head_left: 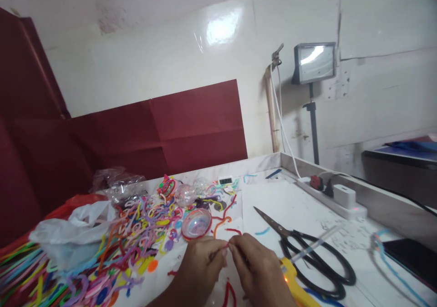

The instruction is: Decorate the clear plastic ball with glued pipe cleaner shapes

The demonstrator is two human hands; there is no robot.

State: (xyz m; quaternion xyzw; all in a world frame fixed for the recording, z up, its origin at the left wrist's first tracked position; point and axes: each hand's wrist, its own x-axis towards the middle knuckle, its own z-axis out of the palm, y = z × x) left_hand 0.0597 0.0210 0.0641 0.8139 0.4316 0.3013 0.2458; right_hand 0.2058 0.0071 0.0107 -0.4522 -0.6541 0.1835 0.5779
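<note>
My left hand (202, 267) and my right hand (253, 265) meet low in the middle of the head view, fingertips nearly touching. Both are closed in a pinch on a short red pipe cleaner (227, 244), mostly hidden by the fingers. Below them another red pipe cleaner (229, 293) lies bent. Just beyond the hands sits a clear plastic half-ball (197, 224) with a red rim. To the right of my right hand are a yellow glue gun (296, 285) with a glue stick in it, and large black-handled scissors (290, 234), blades apart.
Pipe cleaners (143, 225) and coloured bits are heaped on the left, around a white plastic bag (77, 234). A power strip (351, 209) runs along the right table edge, near a dark phone (411, 259). A small digital display (226, 180) stands at the back.
</note>
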